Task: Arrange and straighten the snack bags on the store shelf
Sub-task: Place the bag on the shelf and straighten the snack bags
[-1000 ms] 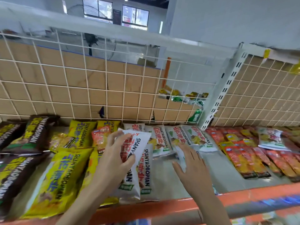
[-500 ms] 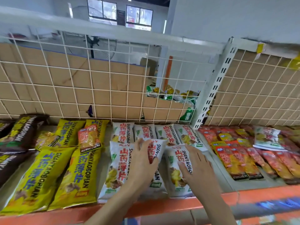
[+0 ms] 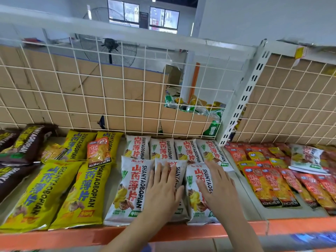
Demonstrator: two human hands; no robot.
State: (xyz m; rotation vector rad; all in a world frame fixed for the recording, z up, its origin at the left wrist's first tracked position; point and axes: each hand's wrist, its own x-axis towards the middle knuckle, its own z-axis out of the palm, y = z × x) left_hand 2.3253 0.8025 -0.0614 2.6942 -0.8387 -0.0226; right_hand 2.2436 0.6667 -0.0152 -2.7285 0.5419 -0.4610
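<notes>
White snack bags lie in two rows on the shelf (image 3: 251,202). The front row holds three: a left white bag (image 3: 131,190), a middle white bag (image 3: 179,176) and a right white bag (image 3: 195,188). My left hand (image 3: 162,190) lies flat with straight fingers on the middle bag. My right hand (image 3: 218,186) presses flat on the right bag, covering much of it. Behind them a back row of white bags (image 3: 174,149) stands side by side against the wire grid.
Yellow bags (image 3: 54,193) and dark brown bags (image 3: 21,148) fill the left. A small orange pack (image 3: 99,151) lies on the yellow ones. Red packs (image 3: 272,180) and one stray white bag (image 3: 305,159) lie right. The orange shelf lip (image 3: 181,233) runs in front; wire grid (image 3: 116,99) behind.
My left hand has laid down the white bag it held and now lies flat on it. The right hand slid onto the right front bag. The front row sits straighter.
</notes>
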